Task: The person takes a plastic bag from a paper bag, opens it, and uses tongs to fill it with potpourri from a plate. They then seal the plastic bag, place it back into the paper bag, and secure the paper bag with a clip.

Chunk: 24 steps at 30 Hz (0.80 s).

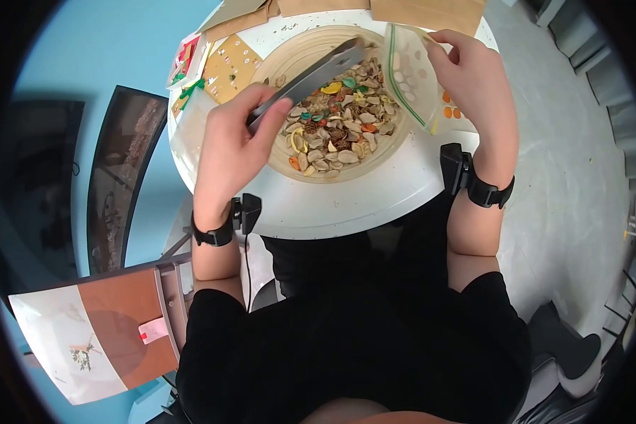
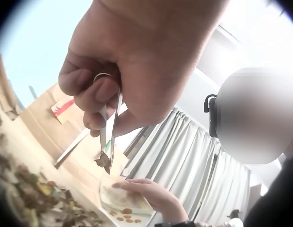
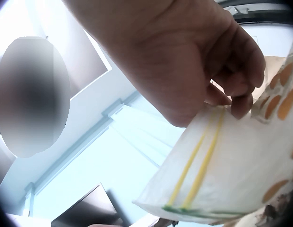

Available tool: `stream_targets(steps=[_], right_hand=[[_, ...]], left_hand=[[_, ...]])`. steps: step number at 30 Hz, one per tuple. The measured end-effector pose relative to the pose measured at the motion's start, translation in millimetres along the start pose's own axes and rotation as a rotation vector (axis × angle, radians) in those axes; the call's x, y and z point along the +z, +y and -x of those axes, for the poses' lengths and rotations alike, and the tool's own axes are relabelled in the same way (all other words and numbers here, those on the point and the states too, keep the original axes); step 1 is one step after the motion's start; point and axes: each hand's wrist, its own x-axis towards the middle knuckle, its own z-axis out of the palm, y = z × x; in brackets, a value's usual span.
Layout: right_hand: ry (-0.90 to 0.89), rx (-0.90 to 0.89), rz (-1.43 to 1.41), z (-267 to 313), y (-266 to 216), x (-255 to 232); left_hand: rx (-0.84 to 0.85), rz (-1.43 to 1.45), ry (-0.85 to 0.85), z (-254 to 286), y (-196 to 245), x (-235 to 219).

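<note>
**Pinching a dried piece in tongs, just left of the held-open bag**

Starting at the left: gripping long flat grey metal tongs [image 1: 316, 73] in the left hand [image 1: 233, 145], fingers and thumb curled round the handle end and squeezing the two blades nearly together. Running up and to the right from that hand, long axis slanted across the wide pale wooden bowl [image 1: 275, 67], tips ending near the bowl's far right rim. Seen from the left wrist, nipping one small dark brown dried piece [image 2: 104, 161] between the blade tips, hanging clear above the bowl's mix.

Moving to the middle: lying loose in the bowl, a heap of beige, brown, orange and green dried petals and pods [image 1: 336, 131], resting on the round white table [image 1: 374, 201].

Continuing right: pinching the top edge of a clear plastic zip bag with yellow and green seal lines [image 1: 410, 78] in the right hand [image 1: 473, 92], fingers curled over the rim and holding the mouth upright and tilted toward the bowl. Sitting just right of the tong tips, bag mouth facing them, with the left hand's tool nearer to it than anything else. Showing a few orange slices low inside the bag; gap between tips and mouth looking short, though exact closeness being hard to tell.
</note>
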Motion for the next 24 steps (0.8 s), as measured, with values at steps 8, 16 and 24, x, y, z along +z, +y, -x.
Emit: stream_targets(steps=[8, 16, 24], right_hand=[[0.089, -0.013, -0.014, 8.1, -7.9, -12.4], [0.151, 0.075, -0.112, -6.0, 15.4, -19.6], [0.062, 0.132, -0.076, -14.8, 26.9, -24.5]], left_hand=[[0.081, 0.087, -0.104, -30.2, 16.6, 33.7], [0.011, 0.241, -0.051, -42.8, -27.7, 21.1], [-0.060, -0.047, -0.145, -42.4, -76.4, 11.5]])
